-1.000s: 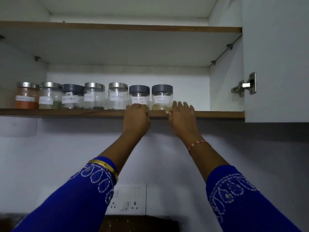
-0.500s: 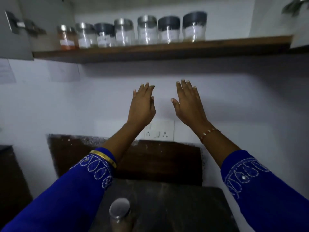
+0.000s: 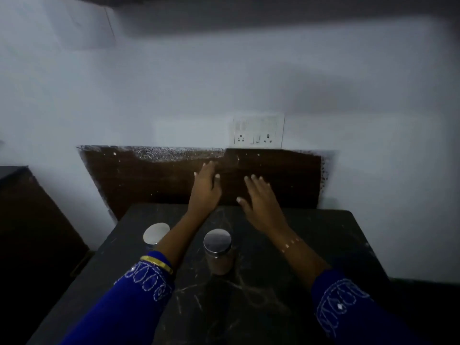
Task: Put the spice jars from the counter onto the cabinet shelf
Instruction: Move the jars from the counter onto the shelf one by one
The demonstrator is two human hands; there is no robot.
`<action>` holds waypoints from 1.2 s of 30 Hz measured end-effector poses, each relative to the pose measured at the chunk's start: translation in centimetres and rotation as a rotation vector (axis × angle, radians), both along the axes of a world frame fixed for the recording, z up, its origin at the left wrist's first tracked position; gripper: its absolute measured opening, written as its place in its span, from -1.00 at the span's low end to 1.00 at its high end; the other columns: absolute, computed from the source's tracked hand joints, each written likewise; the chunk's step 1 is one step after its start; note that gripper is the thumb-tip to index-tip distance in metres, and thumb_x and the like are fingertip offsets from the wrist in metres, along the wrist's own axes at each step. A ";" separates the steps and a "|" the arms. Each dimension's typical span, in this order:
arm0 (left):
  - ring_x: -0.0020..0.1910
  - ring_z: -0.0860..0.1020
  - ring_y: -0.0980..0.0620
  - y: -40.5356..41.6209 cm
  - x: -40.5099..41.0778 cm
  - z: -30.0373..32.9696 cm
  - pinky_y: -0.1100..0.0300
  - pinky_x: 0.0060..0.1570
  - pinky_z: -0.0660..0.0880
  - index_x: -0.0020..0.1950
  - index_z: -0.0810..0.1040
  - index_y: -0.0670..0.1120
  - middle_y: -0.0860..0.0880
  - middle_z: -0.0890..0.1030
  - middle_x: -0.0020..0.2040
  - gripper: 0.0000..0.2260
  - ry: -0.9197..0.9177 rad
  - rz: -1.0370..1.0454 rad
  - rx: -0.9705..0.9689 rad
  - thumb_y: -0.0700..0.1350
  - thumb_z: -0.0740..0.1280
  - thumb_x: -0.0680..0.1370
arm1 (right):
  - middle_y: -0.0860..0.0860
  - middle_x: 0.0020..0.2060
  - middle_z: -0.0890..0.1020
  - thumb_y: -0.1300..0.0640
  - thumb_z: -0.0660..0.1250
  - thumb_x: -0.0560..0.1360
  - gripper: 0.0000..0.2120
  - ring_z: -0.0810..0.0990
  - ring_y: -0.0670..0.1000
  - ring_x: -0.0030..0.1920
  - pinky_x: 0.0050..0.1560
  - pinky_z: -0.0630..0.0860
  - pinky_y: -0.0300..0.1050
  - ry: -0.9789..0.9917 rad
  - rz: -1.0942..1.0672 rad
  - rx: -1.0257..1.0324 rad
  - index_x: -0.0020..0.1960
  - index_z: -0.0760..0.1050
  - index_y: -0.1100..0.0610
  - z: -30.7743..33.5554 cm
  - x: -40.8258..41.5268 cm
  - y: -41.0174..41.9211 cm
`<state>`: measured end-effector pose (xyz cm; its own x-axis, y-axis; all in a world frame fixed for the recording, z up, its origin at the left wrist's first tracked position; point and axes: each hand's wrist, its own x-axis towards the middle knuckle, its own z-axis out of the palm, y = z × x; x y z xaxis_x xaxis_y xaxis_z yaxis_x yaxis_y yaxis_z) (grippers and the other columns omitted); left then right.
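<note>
Two spice jars stand on the dark marble counter (image 3: 323,245). One jar (image 3: 219,252) with a shiny metal lid and brown contents sits between my forearms. The other jar (image 3: 154,233), also metal-lidded, is to the left and partly hidden by my left forearm. My left hand (image 3: 206,188) hovers empty above the counter's back edge, fingers apart. My right hand (image 3: 261,202) is beside it, also empty with fingers spread. The cabinet shelf is out of view above.
A brown backsplash panel (image 3: 149,178) runs behind the counter, with a white switch and socket plate (image 3: 257,131) on the wall above it. A dark cabinet (image 3: 29,220) stands lower to the left. The counter drops off on both sides.
My view has swung down from the shelf with its row of jars to the counter. Both hands left the shelf edge and dropped, empty, to just above the counter.
</note>
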<state>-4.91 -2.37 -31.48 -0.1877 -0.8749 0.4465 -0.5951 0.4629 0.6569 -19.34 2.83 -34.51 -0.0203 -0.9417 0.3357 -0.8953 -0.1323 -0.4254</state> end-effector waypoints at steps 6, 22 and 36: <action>0.45 0.28 -0.11 -0.3 3.1 -7.3 0.12 0.40 0.19 0.41 0.31 -0.23 -0.18 0.38 0.42 -0.65 0.097 -0.029 0.288 -0.24 0.12 0.62 | 0.06 0.54 0.06 -0.07 0.13 0.59 -0.40 -0.01 0.06 0.55 0.52 -0.03 -0.01 -0.041 -0.014 0.332 0.54 0.01 0.07 -6.7 4.7 1.4; 0.11 0.56 -0.08 0.9 6.4 -15.9 0.14 0.09 0.55 0.22 0.50 -0.22 -0.18 0.58 0.16 -0.72 0.458 -0.137 0.809 -0.20 0.09 0.62 | 0.05 0.40 0.27 0.01 0.52 0.31 -0.14 0.35 0.03 0.38 0.31 0.38 -0.10 -0.543 -0.220 0.376 0.48 0.13 -0.02 -13.0 10.0 0.9; 0.09 0.57 -0.12 2.4 9.8 -11.5 -0.03 0.14 0.50 0.07 0.52 0.00 -0.15 0.59 0.09 -0.63 0.674 -0.397 1.252 0.14 0.00 0.61 | 0.08 0.21 0.50 0.21 0.41 0.35 -0.42 0.59 0.05 0.08 -0.12 0.60 -0.06 -1.479 -0.098 0.274 0.32 0.33 0.05 -5.8 8.7 3.6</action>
<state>4.90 0.02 -43.00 -0.5705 -0.6897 -0.4458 0.0054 -0.5460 0.8378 -10.68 6.39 -40.32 -0.2383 -0.9450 -0.2239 0.3505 0.1313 -0.9273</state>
